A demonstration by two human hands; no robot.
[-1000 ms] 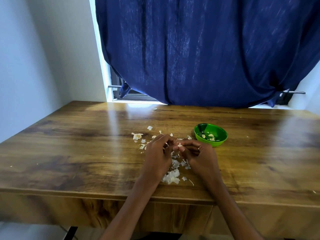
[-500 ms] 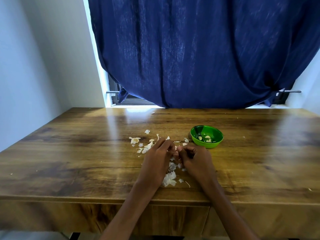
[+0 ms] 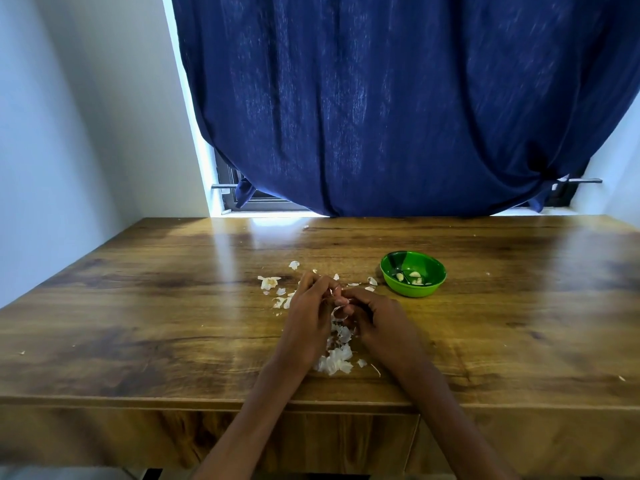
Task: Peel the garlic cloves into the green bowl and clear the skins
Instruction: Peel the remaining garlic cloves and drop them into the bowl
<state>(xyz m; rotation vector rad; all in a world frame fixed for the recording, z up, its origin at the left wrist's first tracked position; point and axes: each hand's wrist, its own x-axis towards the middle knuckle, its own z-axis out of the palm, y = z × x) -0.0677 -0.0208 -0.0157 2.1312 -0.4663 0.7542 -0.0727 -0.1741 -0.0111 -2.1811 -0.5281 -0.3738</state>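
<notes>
Your left hand (image 3: pixel 306 317) and right hand (image 3: pixel 375 318) both pinch one garlic clove (image 3: pixel 341 301) above the skins (image 3: pixel 334 362) on the tabletop (image 3: pixel 156 323); green bowl (image 3: pixel 412 274) nearby.

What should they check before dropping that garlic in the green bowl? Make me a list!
1. Clove gripped by left hand and right hand: ok.
2. Garlic clove fully peeled: cannot tell, a skin strip still hangs.
3. Green bowl upright, close by the right hand: ok.
4. Room in the bowl beside the peeled cloves: ok.
5. Skins cleared off the table: not ok.
</notes>
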